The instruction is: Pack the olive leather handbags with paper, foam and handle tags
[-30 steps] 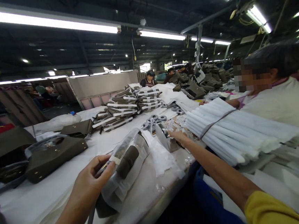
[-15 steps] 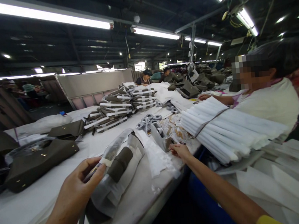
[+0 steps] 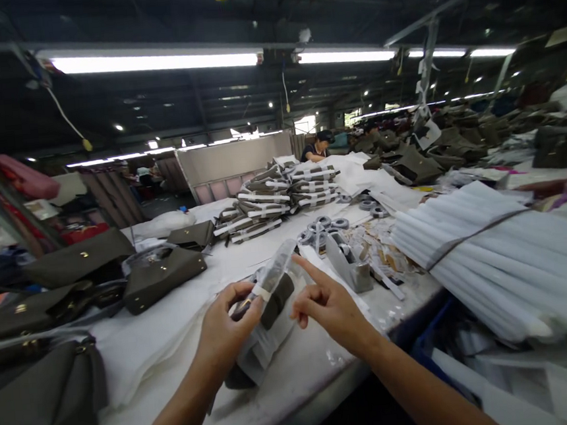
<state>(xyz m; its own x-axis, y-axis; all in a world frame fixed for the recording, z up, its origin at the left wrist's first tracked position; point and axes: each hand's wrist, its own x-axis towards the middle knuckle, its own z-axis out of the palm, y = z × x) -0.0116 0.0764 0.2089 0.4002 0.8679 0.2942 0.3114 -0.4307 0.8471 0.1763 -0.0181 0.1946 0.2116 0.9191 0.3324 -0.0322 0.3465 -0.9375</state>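
My left hand (image 3: 224, 330) is closed around an olive-brown bag piece wrapped in clear plastic (image 3: 271, 293), with a strip of pale tape across it by my thumb. It is lifted a little over the white table (image 3: 298, 383). My right hand (image 3: 329, 308) hovers just right of the wrapped piece. Its index finger points up beside the plastic's top end, and its thumb and other fingers are pinched together; whatever they hold is too small to see. A grey tape dispenser (image 3: 351, 269) stands just beyond my right hand.
Olive bags (image 3: 163, 276) lie at the left, one (image 3: 37, 406) at the near corner. Banded stacks (image 3: 267, 197), tape rolls (image 3: 321, 224) and paper scraps fill the middle. A tied bundle of white rolls (image 3: 490, 247) lies at the right. A person (image 3: 317, 146) works far back.
My right hand drew back from the tape dispenser to the wrapped piece. My left hand lifted the piece nearer. My view swung left, so the co-worker at the right is almost out of frame.
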